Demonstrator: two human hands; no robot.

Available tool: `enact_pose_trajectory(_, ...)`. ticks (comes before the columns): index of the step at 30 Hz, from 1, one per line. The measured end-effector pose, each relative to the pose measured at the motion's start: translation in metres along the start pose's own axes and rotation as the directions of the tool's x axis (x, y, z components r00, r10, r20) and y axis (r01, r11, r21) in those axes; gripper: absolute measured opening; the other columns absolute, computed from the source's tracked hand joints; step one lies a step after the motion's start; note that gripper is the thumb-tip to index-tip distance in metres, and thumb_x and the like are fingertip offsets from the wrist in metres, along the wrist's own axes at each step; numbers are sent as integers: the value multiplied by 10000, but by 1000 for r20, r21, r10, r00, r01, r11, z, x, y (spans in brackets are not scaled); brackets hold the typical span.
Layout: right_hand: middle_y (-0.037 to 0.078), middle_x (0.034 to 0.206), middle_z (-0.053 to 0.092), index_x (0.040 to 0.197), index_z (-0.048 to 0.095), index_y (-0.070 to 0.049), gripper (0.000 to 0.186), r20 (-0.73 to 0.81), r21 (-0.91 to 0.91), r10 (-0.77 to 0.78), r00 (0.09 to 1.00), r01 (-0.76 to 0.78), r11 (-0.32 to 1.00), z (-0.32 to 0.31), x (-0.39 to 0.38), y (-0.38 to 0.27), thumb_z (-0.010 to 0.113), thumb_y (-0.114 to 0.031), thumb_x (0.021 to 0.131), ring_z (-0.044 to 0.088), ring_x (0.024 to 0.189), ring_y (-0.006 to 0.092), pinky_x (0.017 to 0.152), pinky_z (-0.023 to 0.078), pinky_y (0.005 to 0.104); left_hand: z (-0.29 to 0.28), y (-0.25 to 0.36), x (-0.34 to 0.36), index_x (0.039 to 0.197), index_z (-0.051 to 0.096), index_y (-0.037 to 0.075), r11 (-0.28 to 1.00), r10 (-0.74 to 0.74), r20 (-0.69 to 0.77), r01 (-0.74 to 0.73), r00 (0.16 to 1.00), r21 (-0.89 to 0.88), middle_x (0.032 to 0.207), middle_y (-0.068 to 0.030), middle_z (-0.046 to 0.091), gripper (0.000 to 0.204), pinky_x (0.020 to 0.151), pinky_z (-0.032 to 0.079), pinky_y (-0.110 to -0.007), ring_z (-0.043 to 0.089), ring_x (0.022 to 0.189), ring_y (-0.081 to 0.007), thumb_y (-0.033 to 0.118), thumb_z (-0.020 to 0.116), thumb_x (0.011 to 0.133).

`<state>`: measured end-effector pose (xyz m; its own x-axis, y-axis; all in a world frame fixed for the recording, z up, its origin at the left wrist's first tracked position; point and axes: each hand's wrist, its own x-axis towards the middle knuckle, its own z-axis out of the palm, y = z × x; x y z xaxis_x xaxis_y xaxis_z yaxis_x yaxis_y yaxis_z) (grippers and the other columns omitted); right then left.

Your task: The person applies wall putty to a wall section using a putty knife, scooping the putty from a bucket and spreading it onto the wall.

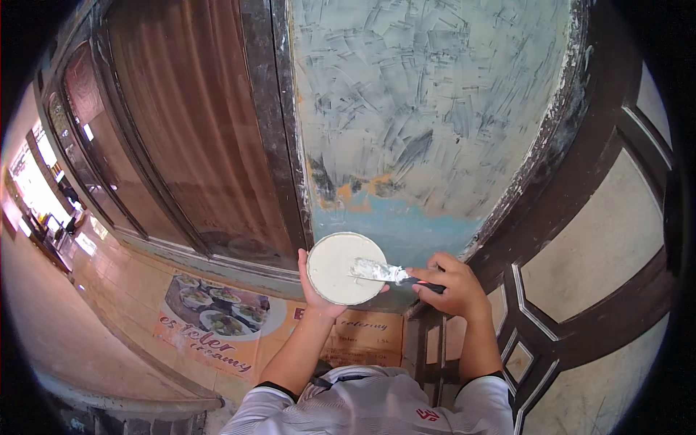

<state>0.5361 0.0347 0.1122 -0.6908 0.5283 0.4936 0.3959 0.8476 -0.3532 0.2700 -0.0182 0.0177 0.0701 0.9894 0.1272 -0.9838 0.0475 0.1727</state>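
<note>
In my left hand [324, 297] rests a round tub [322, 270] filled with smooth off-white paste, its fingers curled round the rim and underside. My right hand [455, 284] is wrapped round the black and red handle of a putty knife [375, 270]. The knife's blade is smeared with white paste and lies over the right half of the tub's surface. Directly beyond the tub is a wall panel [428, 109], patchily coated in pale grey-white strokes. Bare light-blue and orange patches show along the panel's lower part.
Left of the panel stands a dark-framed window [196, 123] with a brown curtain behind its glass. A dark wooden door with pale panels [594, 232] is on the right. Printed banner sheets [217, 312] cover the tiled floor below. A dark frame edge [536, 152] borders the panel.
</note>
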Motion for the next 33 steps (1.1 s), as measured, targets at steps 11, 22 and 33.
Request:
enact_pose_trajectory(11, 84, 816, 613, 1153, 789, -92, 285, 84, 148, 101, 991, -112, 983, 0, 32, 4, 779, -145, 873, 611, 741, 239, 678, 488, 354, -1, 44, 9, 1578, 370, 140, 991, -42, 100, 54, 994, -119, 1603, -237, 374, 1015, 1038, 307, -874, 404, 1410, -554, 869, 387, 872)
enact_pose_trajectory(22, 93, 810, 719, 1144, 729, 27, 291, 54, 351, 299, 953, -299, 888, 12, 59, -8, 573, -203, 1060, 640, 705, 139, 687, 519, 304, -1, 66, 27, 1587, 354, 133, 994, -109, 98, 111, 989, -20, 1632, -231, 337, 1014, 1042, 278, -885, 371, 1437, -555, 863, 382, 883)
enact_pose_trajectory(33, 97, 1113, 668, 1289, 628, 18, 328, -72, 555, 326, 943, -234, 798, 54, 66, -12, 656, -174, 1025, 623, 975, 185, 899, 494, 319, 0, 80, 41, 1605, 326, 161, 990, -144, 152, 141, 978, 31, 1630, -221, 341, 1040, 1013, 313, -885, 391, 1422, -560, 892, 339, 866)
